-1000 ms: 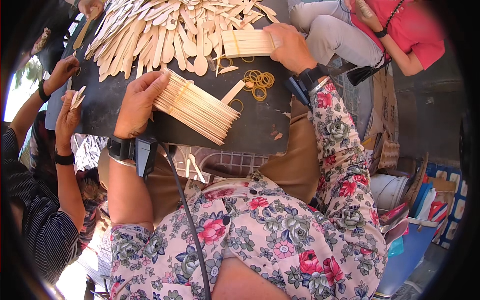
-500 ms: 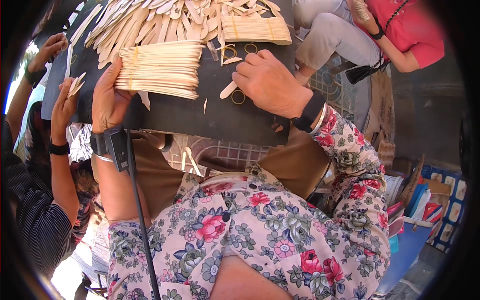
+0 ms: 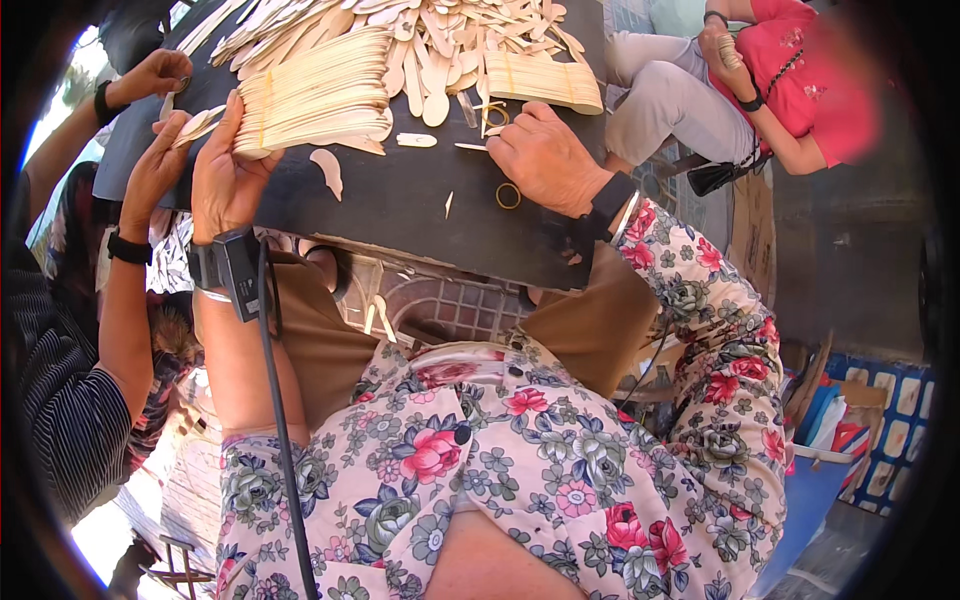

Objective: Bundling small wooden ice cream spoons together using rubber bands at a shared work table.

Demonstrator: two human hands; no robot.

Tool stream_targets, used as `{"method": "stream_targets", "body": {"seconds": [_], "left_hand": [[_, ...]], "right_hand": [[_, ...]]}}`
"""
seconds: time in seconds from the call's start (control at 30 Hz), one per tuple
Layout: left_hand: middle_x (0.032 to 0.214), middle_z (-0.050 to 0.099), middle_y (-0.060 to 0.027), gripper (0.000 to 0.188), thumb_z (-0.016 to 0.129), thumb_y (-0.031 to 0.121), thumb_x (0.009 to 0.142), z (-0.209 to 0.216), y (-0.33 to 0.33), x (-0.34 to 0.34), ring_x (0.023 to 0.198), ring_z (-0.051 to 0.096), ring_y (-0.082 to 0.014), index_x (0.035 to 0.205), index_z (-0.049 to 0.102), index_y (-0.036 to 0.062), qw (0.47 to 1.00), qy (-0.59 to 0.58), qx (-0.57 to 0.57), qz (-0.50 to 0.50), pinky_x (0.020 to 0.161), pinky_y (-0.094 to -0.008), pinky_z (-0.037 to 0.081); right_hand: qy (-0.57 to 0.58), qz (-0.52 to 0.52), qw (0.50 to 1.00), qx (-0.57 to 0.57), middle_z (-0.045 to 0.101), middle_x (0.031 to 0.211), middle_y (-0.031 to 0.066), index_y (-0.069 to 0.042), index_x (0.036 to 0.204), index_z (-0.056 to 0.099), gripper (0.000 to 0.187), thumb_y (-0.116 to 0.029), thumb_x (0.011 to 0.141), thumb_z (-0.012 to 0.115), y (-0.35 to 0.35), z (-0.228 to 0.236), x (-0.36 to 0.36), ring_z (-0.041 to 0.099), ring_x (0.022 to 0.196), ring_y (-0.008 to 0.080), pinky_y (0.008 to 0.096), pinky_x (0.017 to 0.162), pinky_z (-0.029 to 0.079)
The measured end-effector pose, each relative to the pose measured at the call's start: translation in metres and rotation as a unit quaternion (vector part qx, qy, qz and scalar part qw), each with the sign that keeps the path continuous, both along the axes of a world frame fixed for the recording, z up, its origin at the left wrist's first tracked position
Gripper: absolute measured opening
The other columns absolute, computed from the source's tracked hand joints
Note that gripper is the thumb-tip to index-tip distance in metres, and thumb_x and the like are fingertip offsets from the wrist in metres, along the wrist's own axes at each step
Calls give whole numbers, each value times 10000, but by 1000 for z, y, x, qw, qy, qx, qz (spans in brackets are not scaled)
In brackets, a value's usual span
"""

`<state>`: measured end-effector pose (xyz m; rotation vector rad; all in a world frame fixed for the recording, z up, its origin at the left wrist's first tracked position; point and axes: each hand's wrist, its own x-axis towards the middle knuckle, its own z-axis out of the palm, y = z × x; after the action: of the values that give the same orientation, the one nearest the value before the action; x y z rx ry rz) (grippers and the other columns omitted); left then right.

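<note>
1. The left hand (image 3: 225, 165) is cupped against the near-left end of a stack (image 3: 320, 90) of flat wooden sticks, with the fingers curled up around that end and the thumb side toward the board's left edge.
2. The stack lies on a black board (image 3: 400, 200) across the person's lap, at its far left, with its long side running left to right.
3. The right hand (image 3: 545, 155) rests knuckles up on the board, right of centre. Its fingers are bent down toward the surface; I cannot tell whether they pinch anything.
4. A rubber band (image 3: 508, 195) lies flat on the board just near of the right hand, at its left side.
5. A second bundle (image 3: 545, 80) of sticks lies just beyond the right hand, at the board's far right.
6. A loose heap (image 3: 430, 30) of spoon-shaped wooden pieces covers the far edge of the board, between and behind the two bundles.
7. One spoon piece (image 3: 328, 172) lies alone on the board, near of the stack and right of the left hand.
8. At far left, another person's hands (image 3: 160, 140) hold a few sticks beside the board's left edge.
9. At far right sits a person in a red top (image 3: 820, 90), well apart from the board.
</note>
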<state>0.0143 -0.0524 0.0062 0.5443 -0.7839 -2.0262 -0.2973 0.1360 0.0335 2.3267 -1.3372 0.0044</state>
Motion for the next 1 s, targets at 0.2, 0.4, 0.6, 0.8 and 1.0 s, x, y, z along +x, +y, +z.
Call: {"method": "stream_targets", "body": {"seconds": [0.2, 0.4, 0.6, 0.8, 1.0], "left_hand": [[1135, 658, -100, 326, 516, 271, 991, -1, 5, -15, 980, 664, -183, 1199, 562, 24, 1000, -16, 13, 20, 770, -320, 570], [1197, 623, -114, 339, 515, 265, 991, -8, 1, -30, 1067, 631, -239, 1232, 525, 27, 999, 8, 41, 29, 864, -400, 553], [1211, 608, -124, 344, 520, 263, 988, 4, 10, -37, 1095, 614, -253, 1240, 505, 29, 993, 68, 65, 67, 888, -430, 539], [1200, 609, -128, 357, 515, 266, 990, 13, 17, -34, 1094, 615, -254, 1249, 499, 21, 994, 64, 48, 69, 886, -427, 546], [1192, 615, -87, 302, 559, 234, 971, 20, 20, -31, 1062, 616, -204, 1215, 543, 56, 994, 85, 45, 51, 858, -374, 540]], "right_hand": [[-94, -32, 995, 18, 587, 756, 83, -67, 794, 584, 50, -90, 753, 570, -6, 15, 4, 582, 757, 239, 348, 773, 420], [-303, -57, 947, 85, 571, 793, 142, -32, 865, 573, 75, -32, 791, 557, -12, 14, 48, 606, 737, 365, 438, 643, 504], [-300, -128, 943, 70, 589, 791, 159, -18, 806, 583, 49, -53, 786, 555, -33, 1, 86, 616, 751, 368, 450, 662, 503], [-246, -299, 904, 181, 662, 861, 211, 36, 883, 668, 518, -476, 809, 678, -61, 13, 108, 661, 859, 353, 415, 747, 523], [-236, -266, 921, 161, 626, 882, 201, -15, 865, 676, 439, -450, 807, 687, -64, 6, 97, 622, 870, 356, 423, 767, 490]]}}
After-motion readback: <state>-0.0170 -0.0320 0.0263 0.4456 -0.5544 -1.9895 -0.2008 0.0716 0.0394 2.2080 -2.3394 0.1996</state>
